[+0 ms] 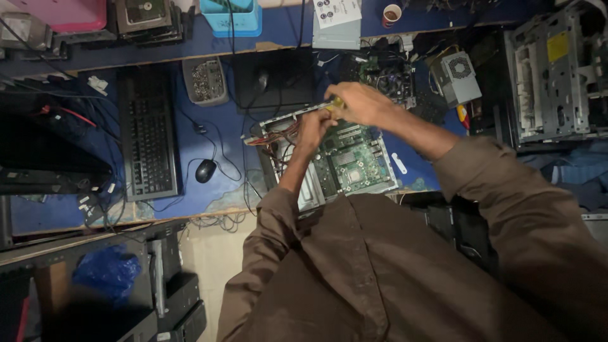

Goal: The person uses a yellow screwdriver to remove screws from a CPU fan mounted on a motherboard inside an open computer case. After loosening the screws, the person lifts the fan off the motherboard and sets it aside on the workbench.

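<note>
An open desktop computer case lies on the blue workbench with a green motherboard inside it. My right hand is closed around a yellow-handled screwdriver over the case's far edge. My left hand reaches into the case just below that, fingers curled beside the red wires and close to the tool's shaft. The screwdriver's tip is hidden by my hands, and I cannot tell whether the left fingers grip anything. My brown sleeves and shirt fill the lower part of the view.
Left of the case lie a black keyboard, a black mouse and a grey tray of screws. Behind are a second circuit board, a power supply and a paper cup. A bare metal chassis stands at right.
</note>
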